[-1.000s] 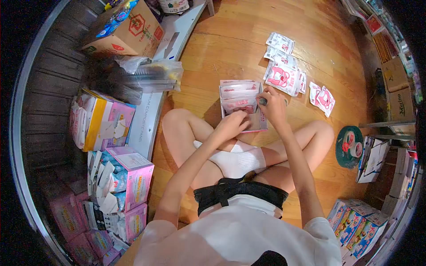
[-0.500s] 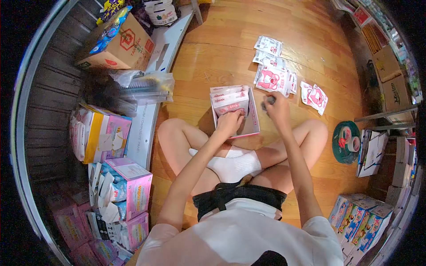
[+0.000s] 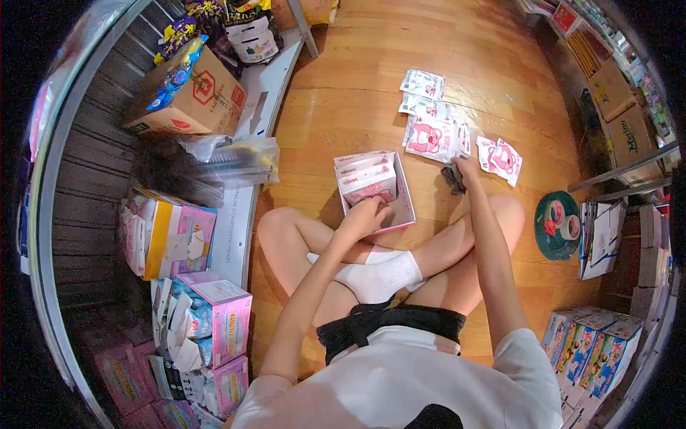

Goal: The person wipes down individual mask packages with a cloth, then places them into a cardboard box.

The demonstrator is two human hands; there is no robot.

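An open white and pink box [image 3: 405, 193] stands on the floor before my crossed legs. Several white and pink packets [image 3: 366, 171] are lined up on edge inside it. My left hand [image 3: 364, 218] reaches over the box's near side, its fingers closed on the front packet [image 3: 371, 191]; the fingertips are partly hidden. To the right of the box, my right hand [image 3: 469, 173] grips a dark grey crumpled cloth-like piece [image 3: 452, 180] just above the floor. Just beyond that hand lies a row of overlapping packets [image 3: 429, 136] with a pink bear print. Another bear packet [image 3: 499, 159] lies apart on the right.
A green round tray [image 3: 541, 236] with tape rolls [image 3: 569, 227] is on the floor at right. Shelving with a cardboard box [image 3: 204, 89] and pink cartons [image 3: 230, 325] runs along the left. Colourful boxes [image 3: 593, 350] and stacked papers [image 3: 602, 239] stand at right.
My right hand has moved slightly right and down with the dark piece, which now shows more clearly. My left hand stays at the front packet. The view has shifted a little.
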